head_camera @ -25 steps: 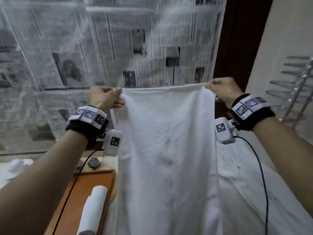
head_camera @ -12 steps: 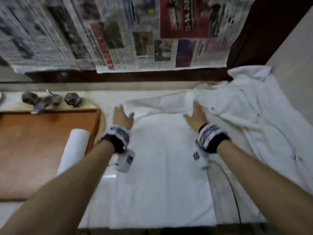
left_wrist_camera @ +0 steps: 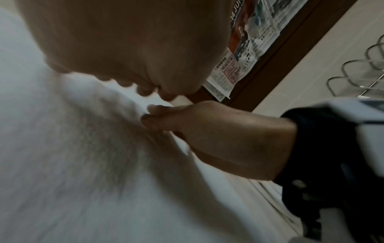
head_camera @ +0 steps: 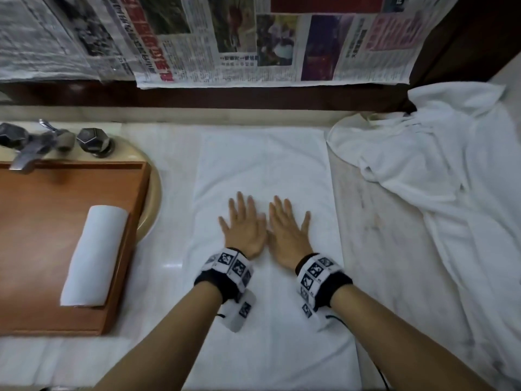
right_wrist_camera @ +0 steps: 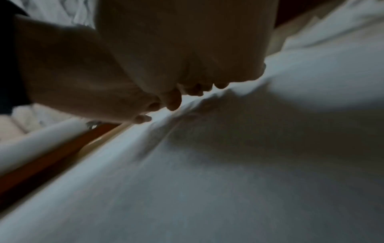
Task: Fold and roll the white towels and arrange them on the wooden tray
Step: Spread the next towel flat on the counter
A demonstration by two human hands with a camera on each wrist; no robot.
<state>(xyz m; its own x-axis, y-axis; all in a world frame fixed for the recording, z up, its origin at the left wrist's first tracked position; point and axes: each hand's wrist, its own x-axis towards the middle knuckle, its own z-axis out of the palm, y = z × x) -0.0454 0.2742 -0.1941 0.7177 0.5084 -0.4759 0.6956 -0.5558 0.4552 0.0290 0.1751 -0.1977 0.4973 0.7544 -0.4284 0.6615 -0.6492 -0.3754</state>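
Observation:
A white towel [head_camera: 265,165] lies spread flat on the counter, running from the back wall to the front edge. My left hand [head_camera: 244,224] and right hand [head_camera: 287,227] press on its middle side by side, palms down, fingers straight. In the left wrist view my left hand [left_wrist_camera: 124,49] lies flat on the towel [left_wrist_camera: 72,156], with the right hand [left_wrist_camera: 207,131] beside it. The right wrist view has the right hand [right_wrist_camera: 187,49] flat on the towel [right_wrist_camera: 228,164]. One rolled white towel [head_camera: 94,255] rests along the right side of the wooden tray [head_camera: 42,221].
A heap of loose white towels [head_camera: 437,170] fills the right of the counter. The tray sits over a sink [head_camera: 153,198] with a tap and knobs [head_camera: 36,145] behind it. Newspaper sheets [head_camera: 253,43] hang on the back wall. A metal rack [left_wrist_camera: 363,74] hangs on the right wall.
The towel went from hanging by its top corners to lying flat on the counter. Both hands let go of it and slid from its far end to its middle.

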